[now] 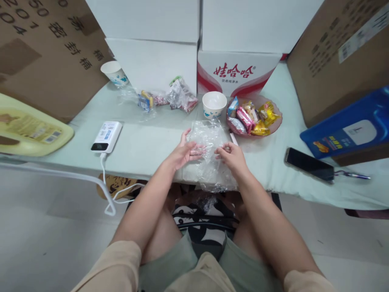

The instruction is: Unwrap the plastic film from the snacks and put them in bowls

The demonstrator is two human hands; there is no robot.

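A crumpled clear plastic bag (209, 158) lies at the near edge of the pale green table (146, 146), hanging slightly over it. My left hand (185, 152) rests on the bag's left side, fingers stretched out and partly inside the plastic. My right hand (232, 156) pinches the bag's right side with its fingers curled. Just behind the bag stands a pink glass dish (273, 123) filled with several wrapped snacks (251, 117), and a white paper cup (214, 104) sits to the dish's left.
A white power bank (107, 136) with a cable lies at left, another paper cup (114, 72) and bagged snacks (179, 96) behind. A phone (308, 164) and pen lie at right. Cardboard and white boxes (237, 69) wall the back; a yellow jug (27, 129) and blue bottle (352, 127) flank the sides.
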